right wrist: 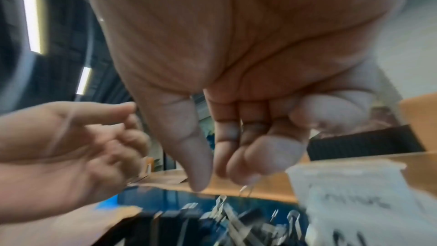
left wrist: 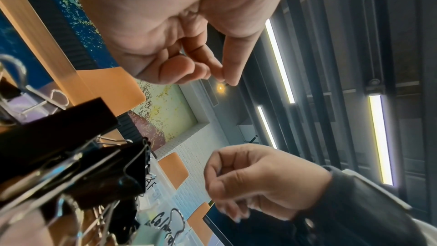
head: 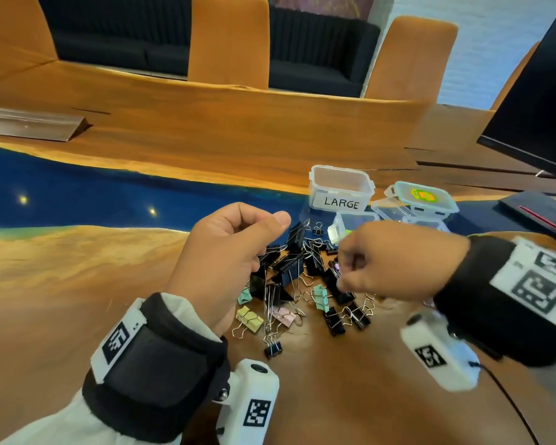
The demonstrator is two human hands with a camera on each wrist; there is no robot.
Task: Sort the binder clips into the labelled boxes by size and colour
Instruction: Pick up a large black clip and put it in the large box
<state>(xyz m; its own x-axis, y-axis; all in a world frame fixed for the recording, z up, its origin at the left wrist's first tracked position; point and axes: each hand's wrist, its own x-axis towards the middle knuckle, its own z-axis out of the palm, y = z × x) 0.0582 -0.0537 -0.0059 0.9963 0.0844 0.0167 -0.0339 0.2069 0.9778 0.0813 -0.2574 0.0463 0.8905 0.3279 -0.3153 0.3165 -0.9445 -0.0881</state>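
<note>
A wooden counter [head: 180, 130] with a blue resin band [head: 77, 184] fills the foreground. At twelve o'clock stand orange chair backs [head: 228, 40] before a dark sofa [head: 315, 49]; at two o'clock, a white brick wall [head: 482, 49]. Long ceiling strip lights [left wrist: 280, 59] glow overhead.

Your binder clips [head: 302, 277] lie in a loose heap on the table: mostly black, large and small mixed, with mint, yellow and pink ones at the near edge. Just behind stands the clear, lidless box labelled LARGE [head: 341, 189].
</note>
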